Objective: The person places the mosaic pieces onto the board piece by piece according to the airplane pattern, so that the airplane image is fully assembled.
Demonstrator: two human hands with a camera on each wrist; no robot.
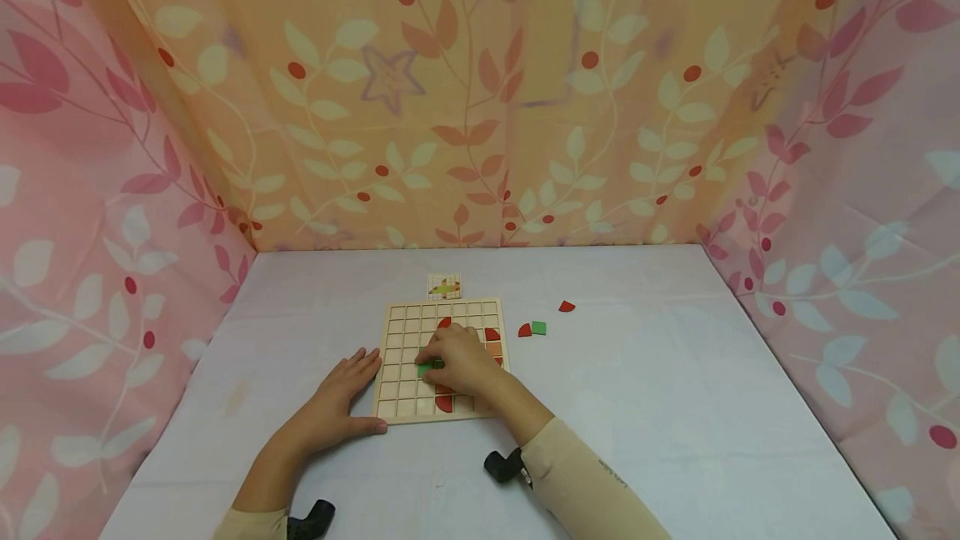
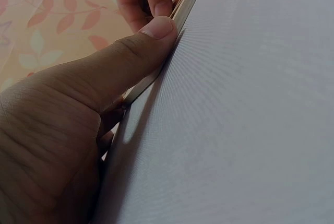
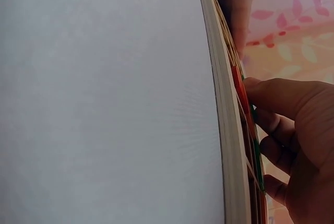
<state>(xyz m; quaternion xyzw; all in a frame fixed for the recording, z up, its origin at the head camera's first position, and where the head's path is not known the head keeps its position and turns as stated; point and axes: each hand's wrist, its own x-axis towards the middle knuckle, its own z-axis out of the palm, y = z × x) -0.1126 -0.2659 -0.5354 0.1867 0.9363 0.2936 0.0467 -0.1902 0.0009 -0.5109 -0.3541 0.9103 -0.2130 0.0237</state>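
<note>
A square wooden grid board [image 1: 397, 340] lies on the table with red, orange and green pieces in some cells. My left hand [image 1: 337, 398] braces its lower left corner, fingers extended along the left side and thumb at the front edge. In the left wrist view, the left thumb [image 2: 130, 51] rests against the board's rim. Over the board's middle, my right hand [image 1: 465, 363] pinches a green square tile [image 1: 425, 371] between thumb and forefinger, low at the grid. A red quarter-circle piece [image 1: 444, 403] shows below this hand, which hides several cells.
Right of the board lie a red quarter-circle piece [image 1: 524, 330], a green square piece [image 1: 539, 328] and, farther off, another red piece [image 1: 567, 306]. A small pattern card [image 1: 445, 287] touches or nearly touches the board's far edge. Patterned curtains [image 1: 480, 107] enclose the white table [image 1: 637, 407].
</note>
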